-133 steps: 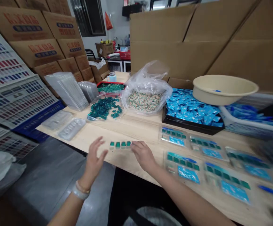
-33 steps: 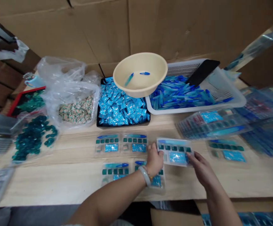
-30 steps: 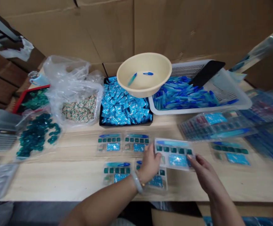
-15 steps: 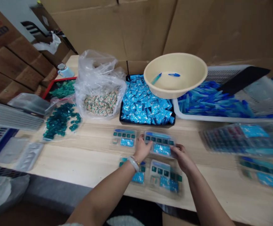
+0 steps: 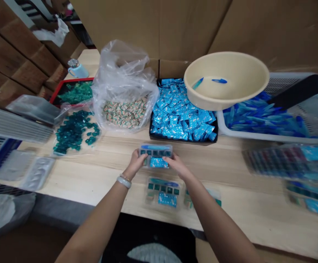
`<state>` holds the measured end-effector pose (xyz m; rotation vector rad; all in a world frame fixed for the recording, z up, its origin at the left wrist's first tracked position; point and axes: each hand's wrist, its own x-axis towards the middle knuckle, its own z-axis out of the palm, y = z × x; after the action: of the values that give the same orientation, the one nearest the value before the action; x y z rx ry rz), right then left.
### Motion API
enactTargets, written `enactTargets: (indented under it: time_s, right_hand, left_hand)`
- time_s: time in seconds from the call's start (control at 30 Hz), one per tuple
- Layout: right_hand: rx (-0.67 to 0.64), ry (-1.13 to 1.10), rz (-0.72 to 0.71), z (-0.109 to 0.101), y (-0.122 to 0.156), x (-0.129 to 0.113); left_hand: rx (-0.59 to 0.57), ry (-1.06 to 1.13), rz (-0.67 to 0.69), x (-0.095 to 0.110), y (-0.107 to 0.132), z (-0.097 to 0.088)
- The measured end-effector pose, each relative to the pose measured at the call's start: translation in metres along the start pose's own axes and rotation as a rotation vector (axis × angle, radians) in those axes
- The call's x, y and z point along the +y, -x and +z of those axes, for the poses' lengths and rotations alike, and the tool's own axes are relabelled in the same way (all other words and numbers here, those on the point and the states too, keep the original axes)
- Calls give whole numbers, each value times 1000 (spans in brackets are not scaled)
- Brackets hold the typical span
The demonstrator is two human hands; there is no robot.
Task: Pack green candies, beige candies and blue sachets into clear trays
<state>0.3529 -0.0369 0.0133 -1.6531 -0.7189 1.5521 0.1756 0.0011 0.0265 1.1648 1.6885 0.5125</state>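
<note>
A clear plastic case (image 5: 156,148) is held between my two hands near the middle of the table. In it are a blue pen-like piece, a row of dark teal gems and a blue printed packet (image 5: 159,162). My left hand (image 5: 134,163) grips the left end, thumb on top. The right end is gripped by my right hand (image 5: 178,166), its thumb near the packet. Whether another case lies underneath, I cannot tell. Closer to me lies a second filled case (image 5: 163,191). A third filled case (image 5: 210,193) is partly hidden behind my right forearm.
Along the back stand a bag of small patterned pieces (image 5: 124,113), a black box of blue packets (image 5: 175,124), a cream basin (image 5: 227,80) and a white basket (image 5: 221,126) of blue pieces. Teal gems (image 5: 73,131) lie left; stacked filled cases (image 5: 284,160) stand right.
Both hands have carried the case leftward to where another case lay; only one outline shows there now. The view has shifted, so the table's contents appear farther right.
</note>
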Motion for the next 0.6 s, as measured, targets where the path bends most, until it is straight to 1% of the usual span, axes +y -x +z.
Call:
enactTargets:
  time_s: [0.07,0.13,0.17,0.23,0.27,0.33,0.4,0.43,0.5,0.6]
  right_hand:
    - [8,-34,14,2,-1,-3]
    - [25,-80,23,2,12,-9]
    - [32,-93,24,1,23,-11]
    - [43,-82,14,-1,55,-9]
    - [45,-56,6,-3,74,-4]
    - [74,19,-13,-5,112,13]
    - [142,109,-14,-4,141,36]
    - [163,144,-9,-2,150,46]
    - [174,194,1,5,158,62]
    - [141,231,7,16,152,67]
  left_hand:
    - [-40,129,-36,0,3,2]
    - [-54,304,-71,3,17,0]
    - [-65,385,-75,4,28,-3]
    - [-131,480,-65,3,58,-10]
    - [-187,497,-70,1,74,-12]
    - [-289,499,-142,-10,105,-14]
    - [-333,501,-233,-27,126,-13]
    - [-346,508,-266,-35,132,-11]
    - [-375,529,-302,-49,134,-8]
    - [-413,511,-341,-59,124,-11]
